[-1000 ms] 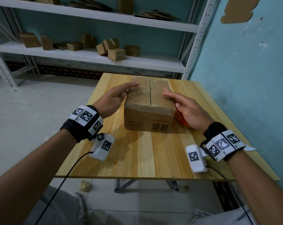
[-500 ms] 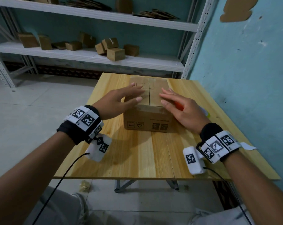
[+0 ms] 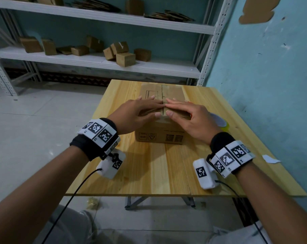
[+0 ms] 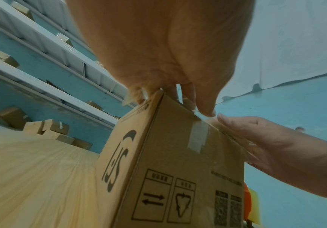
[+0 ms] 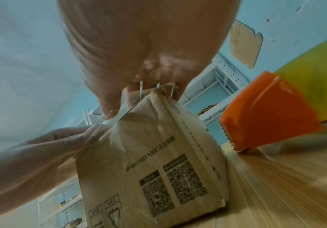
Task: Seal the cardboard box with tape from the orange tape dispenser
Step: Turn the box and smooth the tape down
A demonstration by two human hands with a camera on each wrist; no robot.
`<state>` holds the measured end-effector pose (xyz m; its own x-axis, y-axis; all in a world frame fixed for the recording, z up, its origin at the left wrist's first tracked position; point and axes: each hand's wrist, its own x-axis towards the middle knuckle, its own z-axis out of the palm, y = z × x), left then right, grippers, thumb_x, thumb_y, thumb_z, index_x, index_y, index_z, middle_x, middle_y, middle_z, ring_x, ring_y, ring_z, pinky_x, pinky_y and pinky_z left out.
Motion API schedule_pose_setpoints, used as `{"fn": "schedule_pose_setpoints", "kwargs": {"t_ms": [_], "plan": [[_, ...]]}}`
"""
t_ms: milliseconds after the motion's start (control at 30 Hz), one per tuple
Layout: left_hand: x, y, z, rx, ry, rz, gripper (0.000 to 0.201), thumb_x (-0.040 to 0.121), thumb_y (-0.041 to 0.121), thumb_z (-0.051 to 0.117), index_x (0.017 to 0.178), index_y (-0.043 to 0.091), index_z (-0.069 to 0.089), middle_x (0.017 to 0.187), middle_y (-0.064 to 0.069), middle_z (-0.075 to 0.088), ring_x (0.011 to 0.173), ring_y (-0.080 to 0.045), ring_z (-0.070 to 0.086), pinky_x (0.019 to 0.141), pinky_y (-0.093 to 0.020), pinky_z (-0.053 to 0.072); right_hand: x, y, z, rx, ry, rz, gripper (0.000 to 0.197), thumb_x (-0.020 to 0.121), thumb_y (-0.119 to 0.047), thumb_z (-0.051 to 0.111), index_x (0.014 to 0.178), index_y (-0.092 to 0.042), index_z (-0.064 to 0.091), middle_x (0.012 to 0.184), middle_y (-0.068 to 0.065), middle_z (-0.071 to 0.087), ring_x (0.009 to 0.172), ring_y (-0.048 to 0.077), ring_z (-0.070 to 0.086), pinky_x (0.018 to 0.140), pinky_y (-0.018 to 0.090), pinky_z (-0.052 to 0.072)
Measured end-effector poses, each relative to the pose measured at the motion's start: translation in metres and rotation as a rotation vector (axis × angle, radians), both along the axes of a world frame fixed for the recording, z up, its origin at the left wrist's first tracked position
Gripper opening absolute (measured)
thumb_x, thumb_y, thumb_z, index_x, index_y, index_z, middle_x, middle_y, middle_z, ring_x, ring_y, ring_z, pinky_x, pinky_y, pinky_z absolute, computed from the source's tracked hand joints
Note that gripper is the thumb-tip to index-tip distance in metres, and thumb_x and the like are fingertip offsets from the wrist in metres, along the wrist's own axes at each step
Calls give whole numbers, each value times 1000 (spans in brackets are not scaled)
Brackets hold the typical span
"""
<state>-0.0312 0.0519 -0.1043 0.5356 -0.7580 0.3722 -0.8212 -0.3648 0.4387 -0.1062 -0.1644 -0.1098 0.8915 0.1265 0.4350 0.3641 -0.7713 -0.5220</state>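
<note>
A brown cardboard box (image 3: 159,135) stands on the wooden table (image 3: 149,173), its two top flaps meeting at a centre seam. My left hand (image 3: 140,111) lies flat on the left flap, fingers straight. My right hand (image 3: 184,113) lies flat on the right flap, and the fingertips of both hands meet at the seam. A short strip of tape (image 4: 197,137) sticks to the box's front face (image 4: 178,177) below the seam. The orange tape dispenser (image 5: 266,114) stands on the table right of the box (image 5: 158,162), mostly hidden behind my right hand in the head view.
A yellowish tape roll (image 3: 222,123) shows past my right wrist. A white scrap (image 3: 270,159) lies near the table's right edge. White shelving (image 3: 96,62) with several small cardboard boxes runs behind the table. A blue wall (image 3: 272,76) is close on the right.
Both hands moved from the box's sides onto its top and inward, until their fingertips met at the seam. The box has not moved.
</note>
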Motion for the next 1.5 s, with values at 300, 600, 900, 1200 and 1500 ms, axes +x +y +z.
{"fn": "schedule_pose_setpoints", "kwargs": {"t_ms": [300,600,900,1200,1500], "plan": [[-1,-3,0,-6,-18,13,41,97,33,50,137,24,49,147,5,43,141,-13,30,119,-46,16,-1,0,-1,14,-4,-39,41,92,-39,65,131,-25,64,140,-6,58,136,4,44,116,40,35],[-5,-3,0,2,20,13,47,94,43,42,137,25,49,145,3,46,140,-13,32,119,-46,18,-5,2,1,27,35,-38,41,94,-39,62,133,-26,62,142,-7,55,136,1,41,117,39,34],[-2,3,22,-685,674,79,52,102,46,20,150,26,27,159,7,18,144,-5,15,116,-30,11,-11,1,17,746,125,-90,59,105,-53,14,152,-24,33,159,-8,33,143,0,28,119,28,18],[1,-2,10,-729,904,113,60,98,56,19,152,29,19,159,11,15,146,-5,10,120,-46,0,-8,10,13,941,165,-40,67,103,-57,13,156,-17,23,163,-3,25,147,5,24,121,30,16],[-17,-15,11,-770,955,121,56,104,43,13,152,14,16,159,2,19,145,-8,17,110,-21,20,-8,19,11,957,237,-43,66,103,-58,12,157,-22,20,163,-6,24,140,1,28,108,22,26]]}}
